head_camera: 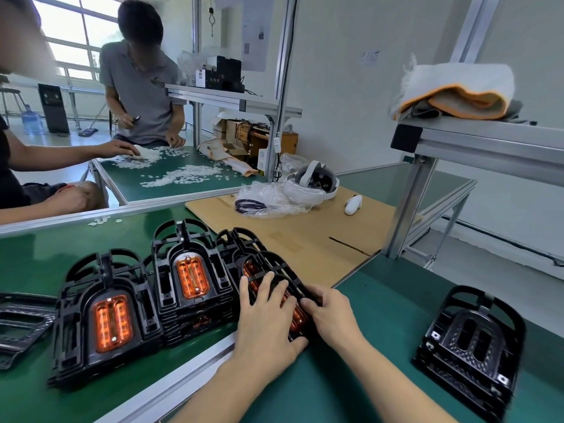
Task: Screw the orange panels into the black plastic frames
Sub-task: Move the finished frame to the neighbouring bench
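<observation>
Green bench mat (351, 389): stacked black frames (106, 325) holding orange panels (112, 322), empty frame stack (471, 346), cardboard sheet (305, 236).

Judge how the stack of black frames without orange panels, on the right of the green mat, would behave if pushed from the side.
The stack of black frames looks like rigid moulded plastic, so probably stiff, not floppy. Its openwork ribs suggest it is light for its size. The frames sit nested several high, apparently loose, so a push may shear the upper ones off rather than slide all together.

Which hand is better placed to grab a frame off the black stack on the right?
Right hand, probably: it sits nearer the stack of empty frames, while the left hand lies flat on the tilted frame.
</observation>
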